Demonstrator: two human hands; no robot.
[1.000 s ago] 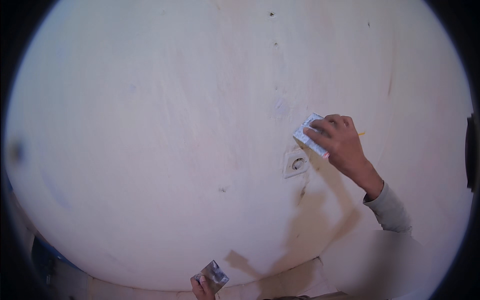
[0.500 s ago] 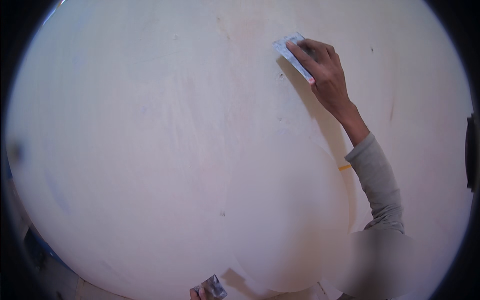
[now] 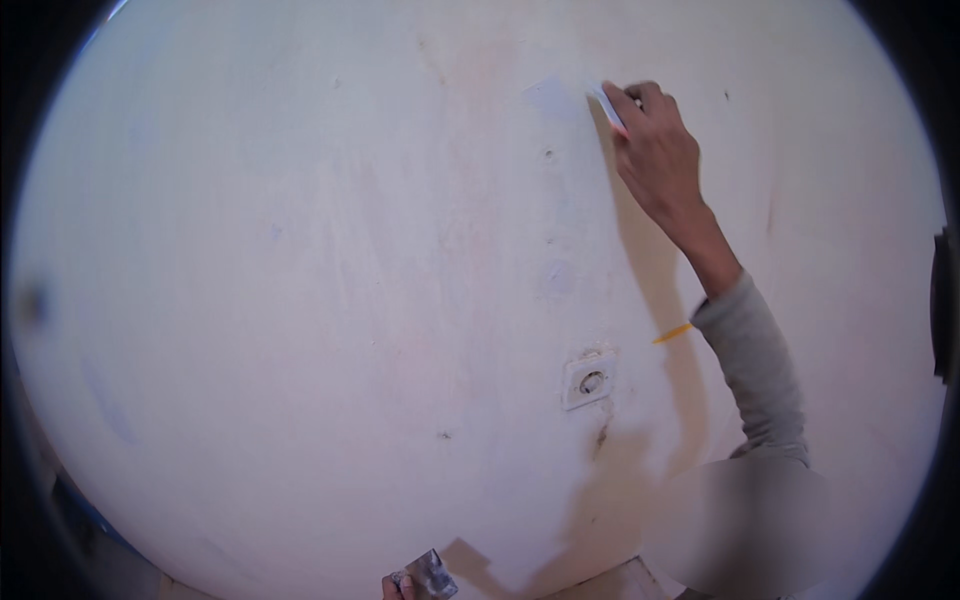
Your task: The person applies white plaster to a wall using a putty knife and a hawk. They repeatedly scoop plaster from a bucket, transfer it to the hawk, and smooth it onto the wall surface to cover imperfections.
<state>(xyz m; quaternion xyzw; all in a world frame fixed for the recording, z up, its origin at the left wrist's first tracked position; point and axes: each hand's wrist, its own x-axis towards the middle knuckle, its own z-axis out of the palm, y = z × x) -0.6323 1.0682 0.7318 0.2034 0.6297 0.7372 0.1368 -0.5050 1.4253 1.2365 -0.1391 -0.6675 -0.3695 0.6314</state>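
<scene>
Since half a second ago, the right hand (image 3: 655, 150) is sitting farther right and slightly lower in view, and a wall socket (image 3: 588, 379) is showing again below it. Its fingers are closing around a pale sanding block (image 3: 607, 104), pressing it against the whitish wall (image 3: 300, 250). At the bottom edge, the left hand (image 3: 397, 587) is pinching a putty knife (image 3: 432, 575).

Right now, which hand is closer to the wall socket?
Left. The left hand, holding a putty knife, sits below and left of the wall socket. The right hand is high above it, pressing a scraper to the wall.
</scene>
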